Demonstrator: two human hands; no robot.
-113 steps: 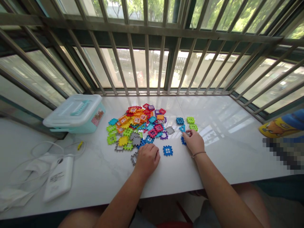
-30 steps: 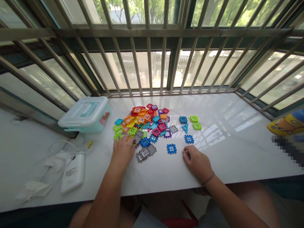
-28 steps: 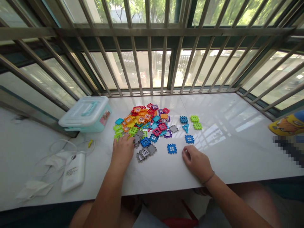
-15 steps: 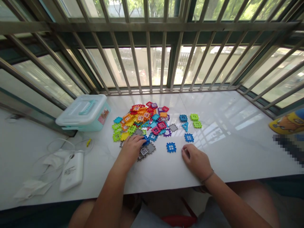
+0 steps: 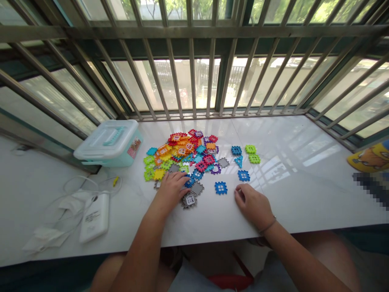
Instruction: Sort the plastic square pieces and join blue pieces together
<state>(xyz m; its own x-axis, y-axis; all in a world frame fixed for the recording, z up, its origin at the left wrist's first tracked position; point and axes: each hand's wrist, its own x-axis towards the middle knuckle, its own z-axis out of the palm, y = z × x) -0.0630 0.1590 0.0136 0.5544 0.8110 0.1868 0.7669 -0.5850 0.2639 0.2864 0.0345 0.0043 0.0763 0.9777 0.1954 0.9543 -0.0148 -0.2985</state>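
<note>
My left hand [image 5: 173,190] is at the near edge of a heap of coloured interlocking plastic tiles [image 5: 182,151]. Its fingers and thumb are around a blue window tile [image 5: 189,181], partly hidden by the fingers. Close to the thumb lie a plain grey tile [image 5: 197,187] and a grey tile with a white window [image 5: 190,199]. My right hand [image 5: 254,205] rests on the table, fingers curled in with nothing visible in them. Nearest to it are two blue window tiles, one to its left [image 5: 221,187] and one just beyond it [image 5: 243,175].
Farther back are a darker blue tile [image 5: 236,150], a light-blue triangular piece [image 5: 238,162] and green tiles [image 5: 252,154]. A lidded turquoise box [image 5: 107,144] stands left, with a white power bank [image 5: 95,218] and cables nearer. A yellow container [image 5: 369,158] is far right. Metal bars [image 5: 194,81] line the back.
My left thumb has moved away from the fingers, beside the blue tile. The grey window tile has slid slightly right and nearer to me. My right hand stays in place.
</note>
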